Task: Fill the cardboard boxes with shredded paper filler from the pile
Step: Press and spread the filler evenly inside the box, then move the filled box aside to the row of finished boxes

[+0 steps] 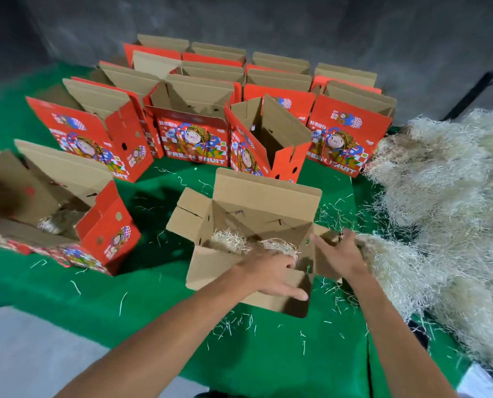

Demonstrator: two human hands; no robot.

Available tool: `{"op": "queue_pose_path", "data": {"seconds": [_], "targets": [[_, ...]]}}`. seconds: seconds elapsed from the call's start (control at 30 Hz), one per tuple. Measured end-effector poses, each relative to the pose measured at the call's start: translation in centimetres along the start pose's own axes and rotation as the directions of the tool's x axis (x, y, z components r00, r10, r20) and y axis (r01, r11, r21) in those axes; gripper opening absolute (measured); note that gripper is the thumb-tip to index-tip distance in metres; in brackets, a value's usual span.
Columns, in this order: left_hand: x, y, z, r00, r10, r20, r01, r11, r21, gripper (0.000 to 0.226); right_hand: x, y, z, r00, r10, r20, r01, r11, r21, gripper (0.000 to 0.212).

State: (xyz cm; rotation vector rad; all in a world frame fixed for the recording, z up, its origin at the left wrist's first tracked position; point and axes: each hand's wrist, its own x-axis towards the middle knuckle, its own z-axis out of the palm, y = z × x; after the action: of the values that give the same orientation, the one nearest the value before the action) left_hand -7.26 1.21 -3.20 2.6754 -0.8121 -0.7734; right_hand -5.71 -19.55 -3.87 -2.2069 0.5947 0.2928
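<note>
An open box [248, 214] stands on the green cloth [67, 288], some filler [231, 241] already inside it. The left hand [271, 271] lies over the box's near flap, fingers spread and straight, gripping nothing. The right hand [341, 255] reaches past the box's right flap to the edge of the filler pile [446, 196], fingers splayed; whether it holds any strands I cannot tell. Behind the box stand rows of red boxes [193, 139]. Left of it, 1 box [53, 202] lies tilted with filler inside.

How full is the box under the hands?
Partly filled. The open box shows shredded paper low at its near side, with bare cardboard wall above it. The left hand hides the rest.
</note>
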Motion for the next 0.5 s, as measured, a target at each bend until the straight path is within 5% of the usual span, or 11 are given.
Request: {"op": "queue_pose_path", "data": {"seconds": [0.07,0.33,0.5], "targets": [[-0.4,0.7,1.7,0.999,-0.049,-0.019,0.050,0.997,0.058,0.103,-0.4,1.2,0.9,0.985,0.093,0.146,-0.124,0.968,0.219,0.096],[-2.6,1.9,5.9,0.972,-0.070,-0.225,0.147,0.927,0.345,0.135,0.2,2.2,3.4,0.997,0.069,0.016,-0.071,0.950,0.303,0.067],[-5.5,1.2,6.4,0.922,-0.066,-0.383,0.193,0.932,0.305,0.112,0.1,1.9,3.7,1.000,0.011,-0.029,-0.002,0.956,0.292,0.054]]}}
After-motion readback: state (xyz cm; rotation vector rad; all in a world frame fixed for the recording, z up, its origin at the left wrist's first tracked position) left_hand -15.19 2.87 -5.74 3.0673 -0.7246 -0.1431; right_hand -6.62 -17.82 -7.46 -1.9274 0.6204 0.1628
